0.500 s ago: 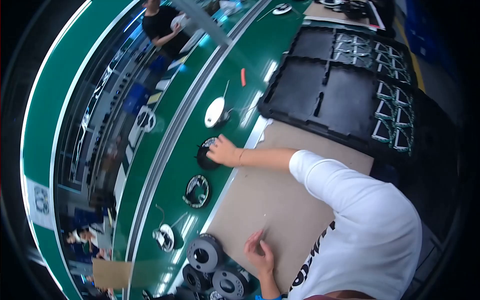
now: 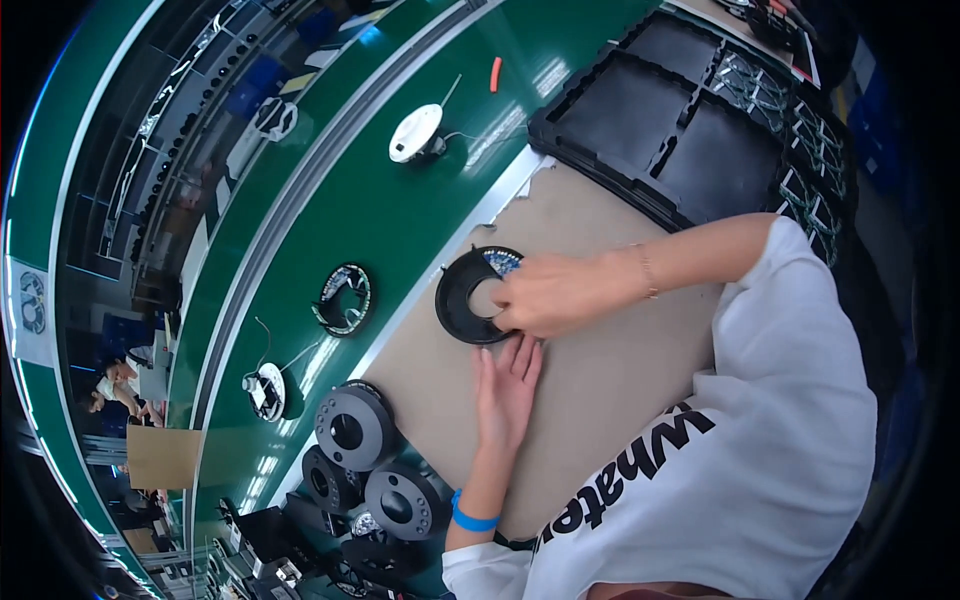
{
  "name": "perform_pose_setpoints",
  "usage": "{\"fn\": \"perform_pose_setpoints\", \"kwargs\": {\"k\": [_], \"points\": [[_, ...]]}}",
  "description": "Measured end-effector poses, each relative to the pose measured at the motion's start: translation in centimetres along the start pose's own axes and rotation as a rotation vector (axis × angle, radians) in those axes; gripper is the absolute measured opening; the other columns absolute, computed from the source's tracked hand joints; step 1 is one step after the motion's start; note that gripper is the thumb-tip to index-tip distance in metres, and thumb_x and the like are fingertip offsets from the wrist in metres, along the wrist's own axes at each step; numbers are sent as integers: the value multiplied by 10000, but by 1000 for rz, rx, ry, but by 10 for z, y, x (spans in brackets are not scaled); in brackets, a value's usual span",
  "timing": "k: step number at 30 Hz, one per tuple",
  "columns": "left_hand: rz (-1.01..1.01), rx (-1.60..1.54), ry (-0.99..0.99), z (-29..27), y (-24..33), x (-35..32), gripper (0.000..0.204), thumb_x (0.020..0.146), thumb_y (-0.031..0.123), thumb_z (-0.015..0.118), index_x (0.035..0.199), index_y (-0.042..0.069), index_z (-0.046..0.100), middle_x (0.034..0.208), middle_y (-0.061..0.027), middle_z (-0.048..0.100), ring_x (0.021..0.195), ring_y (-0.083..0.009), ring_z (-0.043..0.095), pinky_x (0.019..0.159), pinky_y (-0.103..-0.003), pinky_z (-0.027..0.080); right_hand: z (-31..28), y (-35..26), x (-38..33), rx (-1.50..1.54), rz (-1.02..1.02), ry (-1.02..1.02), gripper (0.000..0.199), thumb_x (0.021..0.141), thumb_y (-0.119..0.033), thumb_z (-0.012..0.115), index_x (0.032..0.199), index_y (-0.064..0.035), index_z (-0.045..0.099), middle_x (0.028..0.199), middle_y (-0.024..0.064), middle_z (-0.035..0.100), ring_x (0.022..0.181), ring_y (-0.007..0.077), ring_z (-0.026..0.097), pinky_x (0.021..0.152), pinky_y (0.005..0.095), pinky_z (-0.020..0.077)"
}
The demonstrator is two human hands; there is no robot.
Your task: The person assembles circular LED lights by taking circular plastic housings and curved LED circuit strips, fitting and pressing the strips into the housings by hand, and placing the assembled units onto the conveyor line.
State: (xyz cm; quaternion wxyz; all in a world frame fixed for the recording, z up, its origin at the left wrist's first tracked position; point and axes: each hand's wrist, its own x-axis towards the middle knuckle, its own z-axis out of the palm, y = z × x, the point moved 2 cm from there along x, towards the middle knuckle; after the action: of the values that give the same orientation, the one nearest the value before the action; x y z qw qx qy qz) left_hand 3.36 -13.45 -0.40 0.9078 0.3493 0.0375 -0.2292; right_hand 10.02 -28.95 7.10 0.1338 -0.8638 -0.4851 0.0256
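Clock read on the picture, 12 at the top edge
Black ring (image 2: 457,308): over the upper-left part of the brown board (image 2: 620,340); resting or slightly lifted, cannot tell
Right hand (image 2: 555,292): in from 3 o'clock, fingers curled over the ring's right side and clamped on it, tips at the centre hole; thumb contact partly hidden
Left hand (image 2: 506,395): in from 6 o'clock, palm up, fingers apart and not gripping; tips at the ring's lower edge near 5 o'clock, contact unclear
Blue-and-white band (image 2: 502,262) inside the ring, 12 to 2 o'clock, close to the right knuckles
Handling, my judgement: grip the plain black wall, keep fingertips off that band; left fingers serve best as a support under 6 o'clock, so the ring stays level; turn slowly, low over the board
Around the ring: second ring (image 2: 363,290) at 9 o'clock on the green table (image 2: 400,215), grey housings (image 2: 345,404) near 7, white disc (image 2: 416,133) at 11, all well apart from the hands
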Motion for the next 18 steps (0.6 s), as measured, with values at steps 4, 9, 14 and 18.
{"fn": "perform_pose_setpoints", "kwargs": {"k": [4, 9, 14, 18], "points": [[-29, 47, 11, 11, -15, -3, 551, 962, 271, 402, 1414, 172, 105, 1410, -226, 264, 1308, -319, 300, 1075, -408, 271, -31, 7, -63, 79, 36, 141, 189, 758, -140, 599, 933, -71, 617, 951, 110, 583, 906, 276, 572, 754, 369, 437], [-135, 212, 8, 20, -18, -9, 629, 927, 209, 485, 1418, 154, 95, 1418, -247, 244, 1323, -326, 276, 1082, -387, 256, -63, 53, -171, -176, 741, 312, 211, 800, -158, 594, 996, -82, 601, 1006, 86, 579, 953, 273, 541, 834, 370, 426], [-413, 294, -163, 56, -21, -22, 708, 863, 182, 574, 1420, 134, 139, 1420, -258, 244, 1311, -333, 301, 1053, -391, 296, -57, 47, -300, -246, 1398, 303, 207, 816, -174, 595, 990, -65, 621, 998, 91, 593, 956, 253, 556, 846, 349, 442], [-230, 385, 14, 61, -23, -2, 756, 830, 101, 603, 1420, 136, 130, 1413, -227, 272, 1294, -311, 328, 1046, -395, 301, -37, 32, -357, -161, 1557, 369, 239, 807, -195, 600, 1023, -95, 621, 958, 93, 590, 919, 258, 567, 809, 355, 457]]}}
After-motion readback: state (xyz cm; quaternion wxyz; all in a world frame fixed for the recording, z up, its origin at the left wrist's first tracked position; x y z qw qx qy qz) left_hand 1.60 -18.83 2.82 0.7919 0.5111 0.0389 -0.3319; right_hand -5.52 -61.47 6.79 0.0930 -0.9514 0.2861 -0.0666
